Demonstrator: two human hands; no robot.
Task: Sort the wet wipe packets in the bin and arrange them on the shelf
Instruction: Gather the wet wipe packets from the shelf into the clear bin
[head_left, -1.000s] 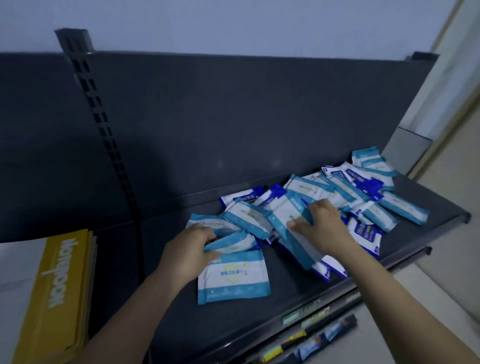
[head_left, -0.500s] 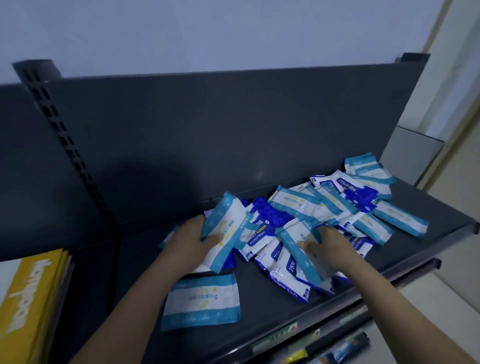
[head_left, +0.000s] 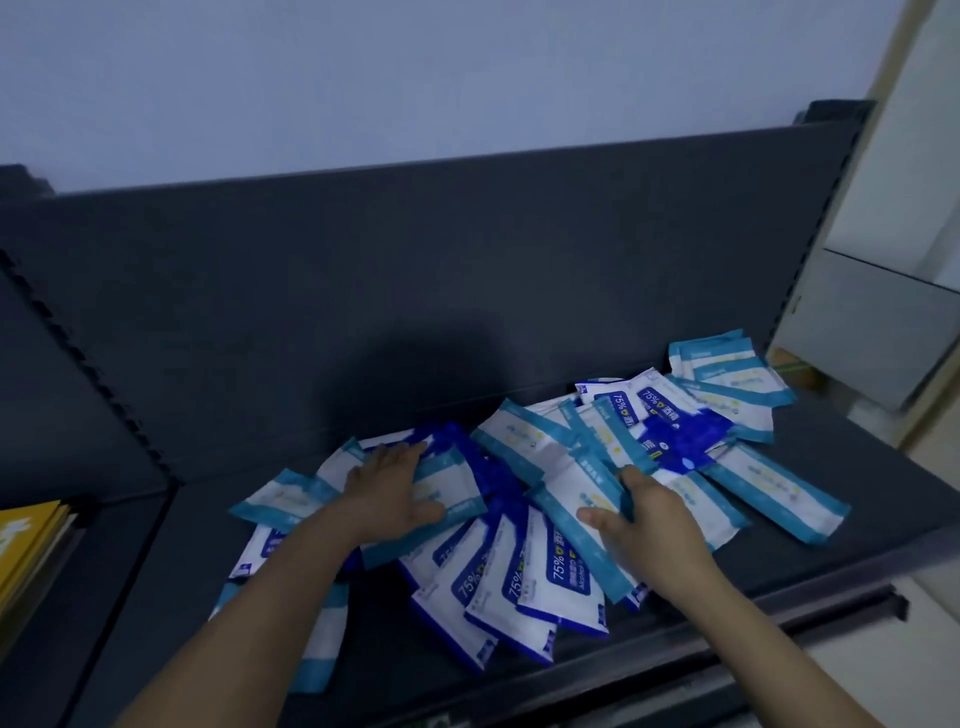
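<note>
The right hand pinches a teal-edged packet between thumb and curled fingers at the middle of the pile of wet wipe packets. The left hand lies flat, fingers straight and spread, pressing a teal-banded packet at the pile's left end. Dark-blue "75%" packets fan out along the pile's near side. The pile lies on the dark shelf, and a yellow box sits far left of it.

2 bare forearms; bare left hand, bare right hand.
</note>
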